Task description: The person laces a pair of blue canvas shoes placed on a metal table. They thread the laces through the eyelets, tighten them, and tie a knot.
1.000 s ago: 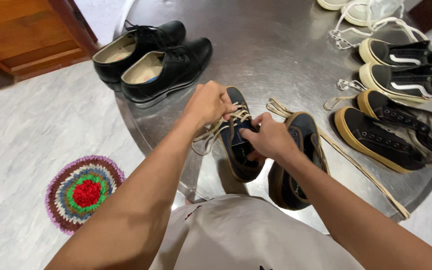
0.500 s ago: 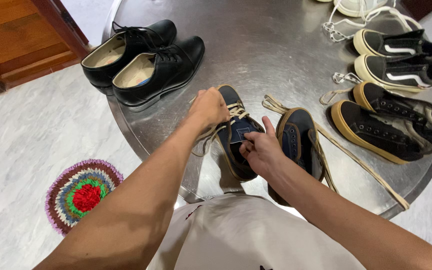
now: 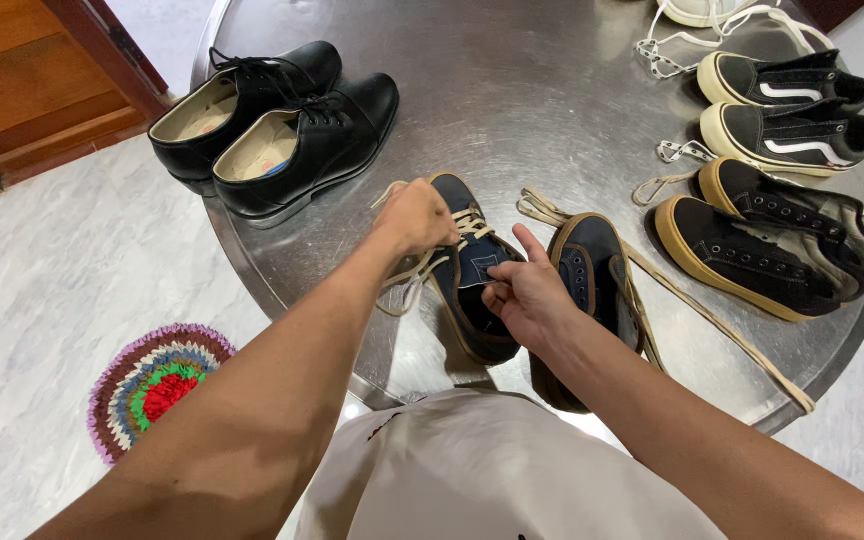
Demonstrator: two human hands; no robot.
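On the round metal table (image 3: 552, 90), which fills most of the view, we see several pairs of shoes. At its far left edge stands a pair of black leather dress shoes (image 3: 272, 125), side by side and touching. At the right side lie two black sneakers with yellowish soles (image 3: 767, 235), and behind them a pair of black sneakers with white stripes (image 3: 792, 110), with a loose patterned lace (image 3: 677, 152) lying between these two pairs. Left of the table, on the pale floor, lies a round crocheted mat (image 3: 152, 385) in many colours.

Near the front edge of the table we have two navy sneakers. The left navy sneaker (image 3: 472, 275) lies under our hands, its toe pointing away from us. The right navy sneaker (image 3: 592, 275) lies just beside it and has no lace in its eyelets; a long beige lace (image 3: 722, 330) lies loose on the table beside it, running toward the front right edge.

Our left hand (image 3: 417, 215) is closed around the beige laces (image 3: 472, 225) at the front part of the left navy sneaker, fingers curled tight. Our right hand (image 3: 522, 290) pinches the tongue of the same sneaker between thumb and fingers, while the index finger stands out straight.
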